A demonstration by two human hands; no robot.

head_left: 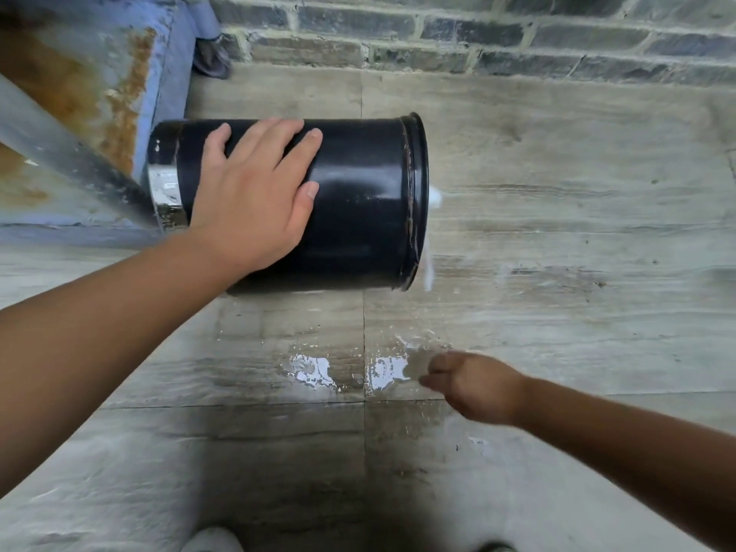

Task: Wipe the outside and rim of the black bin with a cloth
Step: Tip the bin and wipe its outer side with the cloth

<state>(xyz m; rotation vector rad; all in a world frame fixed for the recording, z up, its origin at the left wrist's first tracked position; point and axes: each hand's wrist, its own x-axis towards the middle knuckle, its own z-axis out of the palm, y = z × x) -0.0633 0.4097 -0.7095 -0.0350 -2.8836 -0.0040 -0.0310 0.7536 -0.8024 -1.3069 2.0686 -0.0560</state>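
The black bin (358, 201) lies on its side above the tiled floor, its rim (416, 201) facing right and its silver-banded base to the left. My left hand (255, 193) lies flat with spread fingers on the bin's upper side. Water pours in a thin white stream (429, 268) out of the bin's mouth. My right hand (474, 386) hangs lower right, apart from the bin, blurred, fingers curled in; nothing shows in it. No cloth is visible.
A puddle (314, 370) glistens on the grey stone tiles (557, 272) below the bin. A rusty blue metal surface (99, 93) and a slanting pipe (67, 153) stand left. A brick wall (478, 33) runs along the back. Shoe tips (213, 539) show at the bottom.
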